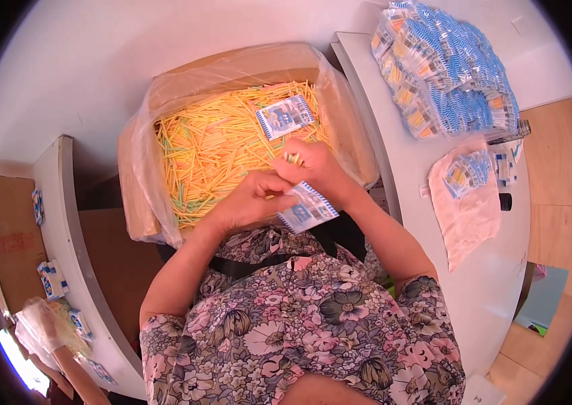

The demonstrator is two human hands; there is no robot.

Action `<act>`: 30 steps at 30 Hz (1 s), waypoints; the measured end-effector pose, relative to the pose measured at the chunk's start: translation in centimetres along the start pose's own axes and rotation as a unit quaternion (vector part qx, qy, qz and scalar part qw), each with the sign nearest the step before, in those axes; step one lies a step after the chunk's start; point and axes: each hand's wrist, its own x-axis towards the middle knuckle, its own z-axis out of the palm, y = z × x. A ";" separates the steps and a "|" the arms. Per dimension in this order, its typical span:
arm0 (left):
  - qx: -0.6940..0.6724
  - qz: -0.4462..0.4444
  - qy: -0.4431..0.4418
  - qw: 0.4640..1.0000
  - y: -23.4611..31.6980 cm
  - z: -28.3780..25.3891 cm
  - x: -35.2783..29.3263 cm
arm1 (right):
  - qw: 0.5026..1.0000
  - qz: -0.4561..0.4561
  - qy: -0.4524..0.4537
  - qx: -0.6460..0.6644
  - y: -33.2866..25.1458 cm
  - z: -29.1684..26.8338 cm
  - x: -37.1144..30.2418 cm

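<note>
- The left hand (249, 202) and right hand (316, 172) meet over the near edge of a box (232, 67) lined with clear plastic.
- A small blue-and-white packet (307, 210) sits between the hands, just below them and over the person's lap; the left hand's fingers curl around its upper edge.
- The right hand pinches a few yellow sticks (292, 158) at its fingertips, just above the packet.
- The box is full of loose yellow sticks, with a few green ones, lying just beyond the hands.
- A second packet (286, 116) lies flat on the sticks, a little beyond the right hand.
- On the white bench (434, 270) to the right, well apart from the hands, lies a big heap of packets (448, 71).
- Nearer on that bench, a smaller pile (469, 172) rests on a pale bag (465, 223).
- At lower left, another person's hand (46, 324) is at a second bench with a few packets.
</note>
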 end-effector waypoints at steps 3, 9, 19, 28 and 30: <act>-0.026 0.023 0.059 0.998 -0.3 0.9 0.6 | 0.995 -0.039 -0.003 -0.096 -1.2 -0.8 -0.2; 0.134 0.118 0.110 0.978 -0.5 1.4 0.7 | 0.963 -0.201 0.057 -0.169 -1.9 -1.2 -0.9; 0.163 0.112 0.135 0.971 -0.8 0.1 -0.1 | 0.996 0.021 -0.046 0.078 -1.2 -2.6 -1.2; 0.126 0.120 0.156 0.972 -1.1 0.0 -0.7 | 0.995 -0.044 0.033 0.079 -1.3 -1.3 -1.3; 0.134 0.114 0.166 0.970 -1.3 -0.5 -1.0 | 0.992 0.010 0.057 0.109 -1.6 -1.8 -1.3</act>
